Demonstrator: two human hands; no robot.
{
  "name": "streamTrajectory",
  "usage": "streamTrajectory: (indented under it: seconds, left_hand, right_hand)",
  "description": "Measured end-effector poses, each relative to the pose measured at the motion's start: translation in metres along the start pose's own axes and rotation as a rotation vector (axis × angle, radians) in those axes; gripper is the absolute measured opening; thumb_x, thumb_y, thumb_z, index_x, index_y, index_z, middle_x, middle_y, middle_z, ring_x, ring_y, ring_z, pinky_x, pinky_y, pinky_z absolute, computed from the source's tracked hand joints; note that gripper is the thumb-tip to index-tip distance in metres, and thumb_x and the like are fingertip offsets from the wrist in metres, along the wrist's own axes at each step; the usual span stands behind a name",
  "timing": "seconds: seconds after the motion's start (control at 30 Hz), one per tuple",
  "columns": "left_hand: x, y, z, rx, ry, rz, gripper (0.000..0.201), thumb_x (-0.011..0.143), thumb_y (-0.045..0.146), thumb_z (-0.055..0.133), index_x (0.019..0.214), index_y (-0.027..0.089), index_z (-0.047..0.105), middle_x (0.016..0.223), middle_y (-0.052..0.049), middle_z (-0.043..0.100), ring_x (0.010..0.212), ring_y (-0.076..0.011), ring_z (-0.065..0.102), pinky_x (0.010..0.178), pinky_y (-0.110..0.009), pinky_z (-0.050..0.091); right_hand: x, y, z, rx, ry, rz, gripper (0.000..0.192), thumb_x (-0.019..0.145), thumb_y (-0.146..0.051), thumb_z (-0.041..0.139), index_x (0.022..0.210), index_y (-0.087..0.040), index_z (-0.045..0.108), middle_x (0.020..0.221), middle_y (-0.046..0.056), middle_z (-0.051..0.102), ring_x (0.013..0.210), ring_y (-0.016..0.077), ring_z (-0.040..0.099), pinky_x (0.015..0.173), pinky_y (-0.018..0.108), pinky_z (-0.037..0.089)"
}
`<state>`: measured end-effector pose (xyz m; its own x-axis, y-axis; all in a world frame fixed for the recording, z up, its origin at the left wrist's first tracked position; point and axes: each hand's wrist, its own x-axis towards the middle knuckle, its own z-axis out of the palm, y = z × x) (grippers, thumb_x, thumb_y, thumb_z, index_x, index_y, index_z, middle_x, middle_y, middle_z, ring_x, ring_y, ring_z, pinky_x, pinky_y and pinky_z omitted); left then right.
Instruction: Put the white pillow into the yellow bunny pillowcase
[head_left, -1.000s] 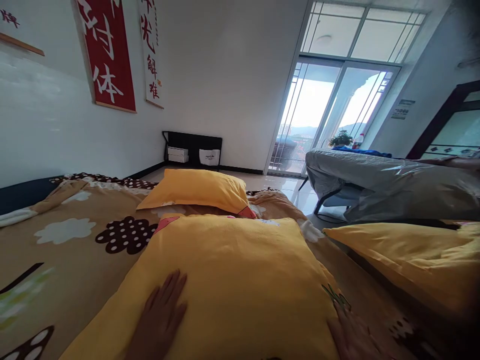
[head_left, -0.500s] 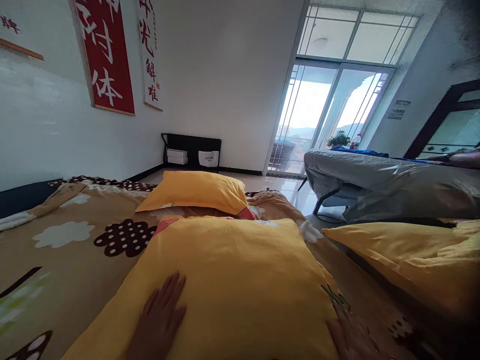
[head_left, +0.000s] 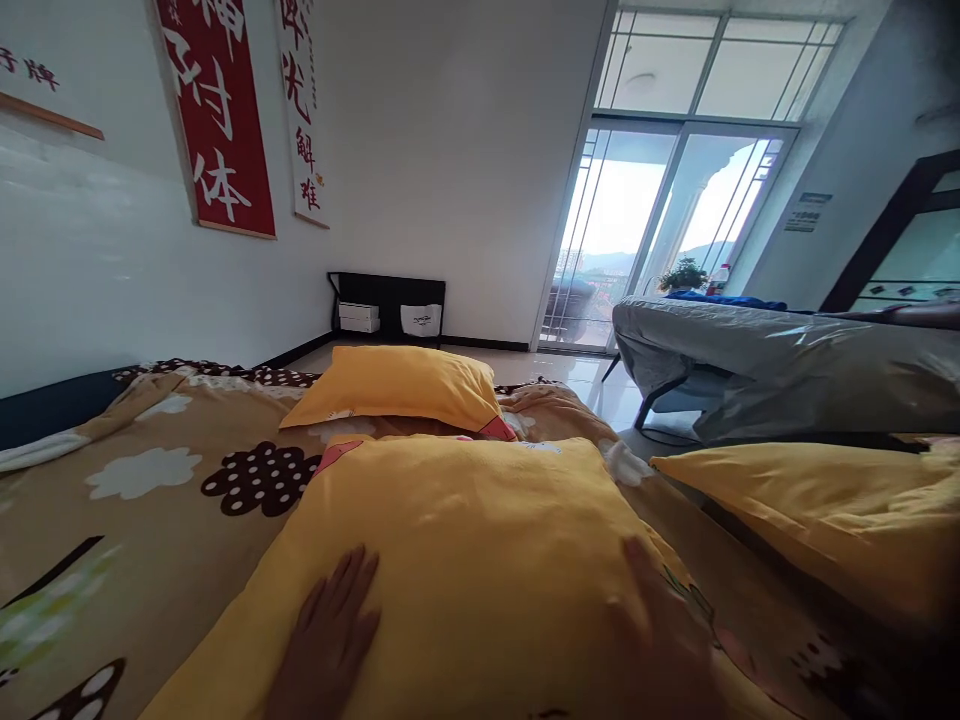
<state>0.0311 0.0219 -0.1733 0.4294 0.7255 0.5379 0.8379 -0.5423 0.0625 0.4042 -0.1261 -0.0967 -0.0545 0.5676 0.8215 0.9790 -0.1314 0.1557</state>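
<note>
Both hands lie flat with fingers spread on a yellow pillow [head_left: 480, 560] at the near end of a bed [head_left: 150, 500]: left hand [head_left: 330, 640] toward its left side, right hand [head_left: 660, 630], blurred, on its right side. Neither grips anything.

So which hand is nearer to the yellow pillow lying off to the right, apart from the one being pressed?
Right. The right hand lies closer to that separate yellow pillow; the left hand rests farther away.

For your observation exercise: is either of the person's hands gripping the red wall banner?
No: both the left hand and right hand lie flat on the near yellow pillow, far from the red banner.
</note>
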Motion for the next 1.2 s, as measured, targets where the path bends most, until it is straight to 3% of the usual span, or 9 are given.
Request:
streamTrajectory:
  seconds: [0.13,0.2,0.27,0.33,0.5,0.7,0.83,1.0,1.2]
  left_hand:
    - [0.0,-0.003,0.005,-0.004,-0.001,-0.004,0.054,0.101,0.035,0.031,0.153,0.033,0.014,0.155,0.001,0.028,0.141,-0.019,0.033,0.107,-0.045,0.041]
    - [-0.001,-0.005,0.009,0.006,0.015,0.001,0.053,0.102,0.033,0.029,0.153,0.032,0.017,0.154,0.001,0.03,0.142,-0.0186,0.033,0.108,-0.044,0.04]
    - [-0.001,-0.007,0.011,0.016,0.034,0.016,0.051,0.101,0.03,0.028,0.152,0.032,0.021,0.154,0.001,0.032,0.142,-0.0181,0.032,0.109,-0.044,0.039]
    - [-0.001,-0.007,0.011,0.022,0.042,0.022,0.05,0.101,0.031,0.029,0.151,0.03,0.027,0.153,0.0,0.033,0.142,-0.0186,0.032,0.109,-0.043,0.038]
    - [-0.001,-0.005,0.005,0.07,0.029,0.031,0.048,0.101,0.035,0.029,0.148,0.026,0.036,0.154,0.0,0.031,0.141,-0.0179,0.033,0.107,-0.042,0.04]
    - [-0.001,-0.001,-0.001,0.116,0.069,0.053,0.049,0.102,0.033,0.028,0.149,0.026,0.033,0.154,0.002,0.029,0.141,-0.0159,0.033,0.106,-0.041,0.041]
    - [0.0,0.001,-0.004,0.076,0.051,0.048,0.051,0.102,0.034,0.029,0.152,0.029,0.026,0.155,0.002,0.028,0.142,-0.0169,0.032,0.107,-0.042,0.041]
    - [0.0,0.001,-0.005,0.038,0.02,0.049,0.054,0.102,0.035,0.031,0.153,0.032,0.016,0.155,0.002,0.027,0.142,-0.0173,0.031,0.107,-0.043,0.041]
    - [-0.002,-0.001,-0.004,0.03,-0.001,0.051,0.056,0.101,0.035,0.031,0.154,0.032,0.013,0.156,0.001,0.027,0.143,-0.0169,0.03,0.107,-0.042,0.041]
  right_hand:
    - [0.047,-0.114,-0.007,0.091,0.057,-0.244,0.076,0.09,-0.056,0.028,0.155,-0.02,0.013,0.153,0.0,0.03,0.148,0.0157,0.022,0.097,0.03,0.049]
    - [0.057,-0.158,0.0,0.168,0.058,-0.328,0.083,0.089,-0.062,0.03,0.154,-0.013,0.016,0.154,0.004,0.027,0.147,0.0177,0.023,0.1,0.032,0.046]
    - [0.057,-0.185,0.015,0.237,-0.002,-0.332,0.076,0.091,-0.059,0.032,0.152,-0.014,0.025,0.153,0.004,0.029,0.143,0.0189,0.031,0.103,0.034,0.043]
    - [0.051,-0.196,0.031,0.297,-0.121,-0.324,0.065,0.094,-0.052,0.03,0.148,-0.017,0.035,0.151,0.003,0.034,0.138,0.0186,0.038,0.106,0.036,0.04]
    - [0.034,-0.184,0.049,0.399,-0.347,-0.324,0.057,0.096,-0.049,0.026,0.147,-0.025,0.037,0.152,-0.002,0.032,0.14,0.0167,0.035,0.115,0.038,0.031]
    - [0.032,-0.156,0.044,0.216,-0.174,-0.2,0.049,0.095,-0.047,0.032,0.139,-0.031,0.047,0.148,-0.007,0.04,0.135,0.0143,0.035,0.114,0.036,0.02]
    - [0.024,-0.12,0.042,0.084,-0.095,-0.148,0.046,0.091,-0.038,0.039,0.135,-0.032,0.051,0.147,-0.009,0.041,0.136,0.014,0.032,0.115,0.037,0.011]
    - [0.0,-0.067,0.044,-0.09,-0.114,-0.102,0.054,0.085,-0.03,0.04,0.138,-0.026,0.049,0.15,-0.005,0.036,0.138,0.0151,0.03,0.111,0.038,0.018]
    - [-0.034,-0.021,0.052,-0.162,-0.234,0.05,0.062,0.083,-0.028,0.033,0.145,-0.028,0.039,0.153,-0.009,0.028,0.141,0.0152,0.029,0.108,0.039,0.026]
